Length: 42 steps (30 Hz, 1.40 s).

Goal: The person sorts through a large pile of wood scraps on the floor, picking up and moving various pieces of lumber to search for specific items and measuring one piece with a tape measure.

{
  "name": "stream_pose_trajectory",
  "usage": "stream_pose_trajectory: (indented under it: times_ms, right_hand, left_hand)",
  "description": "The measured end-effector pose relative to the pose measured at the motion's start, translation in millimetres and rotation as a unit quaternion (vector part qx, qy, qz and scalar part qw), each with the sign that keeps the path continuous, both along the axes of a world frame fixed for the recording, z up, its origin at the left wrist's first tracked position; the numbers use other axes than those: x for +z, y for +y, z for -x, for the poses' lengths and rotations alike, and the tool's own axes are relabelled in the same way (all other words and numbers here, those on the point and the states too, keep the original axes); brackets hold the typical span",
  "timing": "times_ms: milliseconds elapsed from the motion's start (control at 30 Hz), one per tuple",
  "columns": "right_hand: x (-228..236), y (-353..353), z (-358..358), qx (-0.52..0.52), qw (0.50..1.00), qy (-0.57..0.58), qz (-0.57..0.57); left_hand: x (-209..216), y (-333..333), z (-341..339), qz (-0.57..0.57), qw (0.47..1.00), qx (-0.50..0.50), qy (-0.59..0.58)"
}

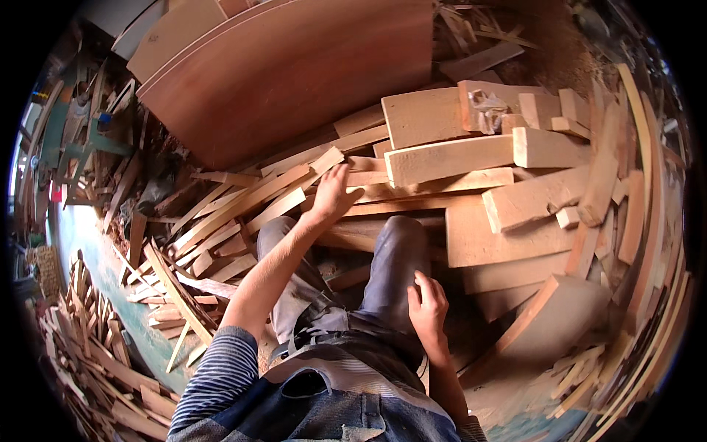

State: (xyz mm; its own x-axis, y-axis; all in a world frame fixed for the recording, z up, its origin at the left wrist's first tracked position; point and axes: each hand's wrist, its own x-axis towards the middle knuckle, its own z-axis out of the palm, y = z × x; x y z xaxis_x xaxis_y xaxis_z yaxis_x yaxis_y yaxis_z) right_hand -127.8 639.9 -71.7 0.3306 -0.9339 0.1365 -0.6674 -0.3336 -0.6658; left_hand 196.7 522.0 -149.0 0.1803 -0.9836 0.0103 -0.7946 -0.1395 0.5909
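My left hand [333, 195] reaches out over a heap of wood offcuts, thumb spread away from the fingers. Its fingertips are at the end of a pale wood strip [317, 168]; whether they touch it I cannot tell. My right hand [428, 306] hovers beside my right knee, empty, with loosely bent fingers apart. Ahead of my knees lies a stack of boards, among them a thick pale plank [451, 160] and a wide board [423, 118] behind it. Another block [534, 195] with a notched edge lies to the right.
A large reddish-brown panel [294, 81] stands at the back. Crumpled clear plastic [487, 110] sits on a board. Long strips [644, 221] lean along the right side, near a big tilted board [552, 324]. More scrap sticks [110, 361] pile up at the lower left.
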Motion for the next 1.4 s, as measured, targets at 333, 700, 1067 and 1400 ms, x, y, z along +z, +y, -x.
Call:
stream_pose_trajectory:
  times_ms: [333, 700, 1067, 1400]
  right_hand:
    - [-24.1, -38.6, -19.2, -0.02, 0.99, 0.003, -0.136]
    - [-18.1, -46.4, -24.0, -0.027, 0.983, 0.032, -0.178]
    - [-26.9, -50.6, -37.4, -0.006, 0.987, 0.016, -0.163]
    - [-27.2, -74.5, -219.4, -0.064, 0.571, -0.491, -0.655]
  left_hand:
    - [-88.0, -53.4, -186.4, -0.233, 0.969, 0.067, -0.055]
    - [-51.0, -73.9, -204.8, -0.358, 0.929, -0.094, -0.008]
    - [228.6, -99.1, -154.8, -0.254, 0.899, -0.157, -0.321]
    - [346.4, 188.0, -154.3, -0.385, 0.889, 0.083, -0.233]
